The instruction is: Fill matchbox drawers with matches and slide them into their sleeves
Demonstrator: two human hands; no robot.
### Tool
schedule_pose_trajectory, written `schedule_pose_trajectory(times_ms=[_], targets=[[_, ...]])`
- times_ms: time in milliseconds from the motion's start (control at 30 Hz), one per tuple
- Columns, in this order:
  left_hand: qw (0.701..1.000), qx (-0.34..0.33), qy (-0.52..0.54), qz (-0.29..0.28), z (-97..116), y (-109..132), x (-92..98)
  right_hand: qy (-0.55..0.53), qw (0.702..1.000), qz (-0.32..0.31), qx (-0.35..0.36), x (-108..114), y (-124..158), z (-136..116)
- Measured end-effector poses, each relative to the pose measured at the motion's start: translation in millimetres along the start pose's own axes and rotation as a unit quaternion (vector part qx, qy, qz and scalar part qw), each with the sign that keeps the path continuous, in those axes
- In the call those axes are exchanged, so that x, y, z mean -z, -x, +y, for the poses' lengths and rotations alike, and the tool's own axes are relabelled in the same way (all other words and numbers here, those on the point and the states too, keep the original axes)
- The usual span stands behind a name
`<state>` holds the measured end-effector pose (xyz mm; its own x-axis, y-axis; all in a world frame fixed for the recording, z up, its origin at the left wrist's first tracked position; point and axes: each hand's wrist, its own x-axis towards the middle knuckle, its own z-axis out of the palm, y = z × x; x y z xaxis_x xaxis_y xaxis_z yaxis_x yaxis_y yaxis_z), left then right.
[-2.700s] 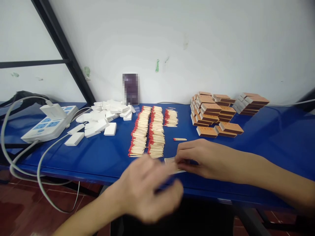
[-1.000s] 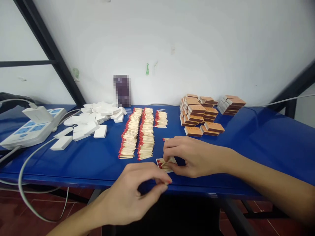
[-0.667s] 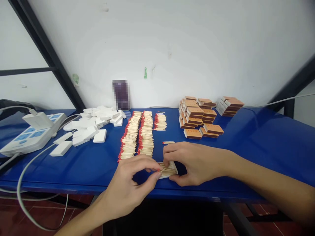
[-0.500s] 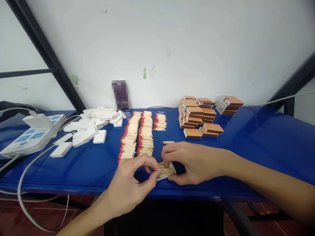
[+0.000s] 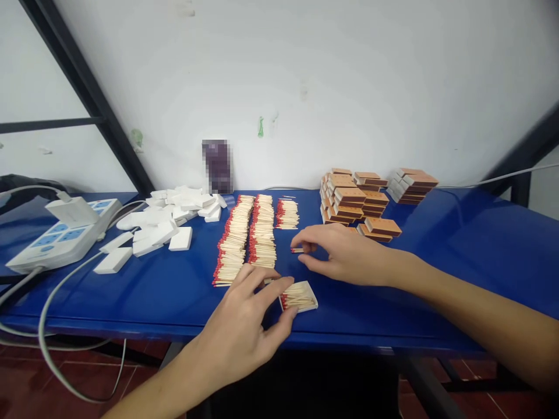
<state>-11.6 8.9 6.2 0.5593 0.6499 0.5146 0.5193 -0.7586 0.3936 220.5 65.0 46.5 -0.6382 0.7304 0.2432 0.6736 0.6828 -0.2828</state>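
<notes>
A small white matchbox tray (image 5: pixel 315 303) full of red-tipped matches lies near the front edge of the blue table. My left hand (image 5: pixel 253 314) grips its left end, thumb at the near side and fingers at the far side. Farther back, my right hand (image 5: pixel 345 253) hovers low with thumb and forefinger apart around a few loose matches (image 5: pixel 297 250); its other fingers are partly hidden. Two long rows of matches, a left row (image 5: pixel 233 241) and a right row (image 5: pixel 262 233), stretch behind my left hand. A shorter match pile (image 5: pixel 287 215) lies beyond the right hand.
White empty-looking trays (image 5: pixel 174 212) are heaped at the left, near a power strip (image 5: pixel 65 241) with a charger and cables. Orange matchboxes (image 5: pixel 349 198) are stacked at the back right, with another stack (image 5: pixel 413 185) farther right. A pixelated dark object (image 5: pixel 217 167) leans on the wall.
My right hand has left the tray and moved back to the loose matches. My left hand has shifted from pinching at the matches to gripping the tray's left end.
</notes>
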Motion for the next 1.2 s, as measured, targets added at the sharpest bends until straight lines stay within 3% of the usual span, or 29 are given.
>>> schedule_pose_trajectory(times_ms=[133,333,500,700,867,1067,1200], targets=[[0.999,-0.005,-0.019,-0.030,1.8,1.8,-1.4,0.083,0.995,-0.044,-0.040,-3.1,-1.5,8.8],[0.999,-0.005,-0.010,-0.034,1.1,4.5,-1.3,0.020,0.987,-0.108,-0.117,2.3,-3.0,7.6],[1.000,-0.010,0.011,0.000,-1.1,5.8,-2.2,0.013,0.988,-0.121,-0.095,-0.3,-0.4,10.5],[0.997,-0.050,0.023,0.047,-2.0,7.4,-2.4,0.090,0.984,-0.134,-0.078,-4.6,2.1,10.7],[0.999,-0.025,0.021,0.030,1.2,4.0,-0.4,0.130,0.980,-0.134,-0.073,-5.9,3.2,10.6],[1.000,-0.001,-0.006,-0.002,2.9,4.2,-1.5,-0.011,0.991,-0.127,-0.049,11.6,5.1,-1.0],[1.000,0.014,-0.006,-0.010,2.4,4.6,-1.7,-0.087,0.978,-0.191,-0.019,16.8,8.1,-18.3]])
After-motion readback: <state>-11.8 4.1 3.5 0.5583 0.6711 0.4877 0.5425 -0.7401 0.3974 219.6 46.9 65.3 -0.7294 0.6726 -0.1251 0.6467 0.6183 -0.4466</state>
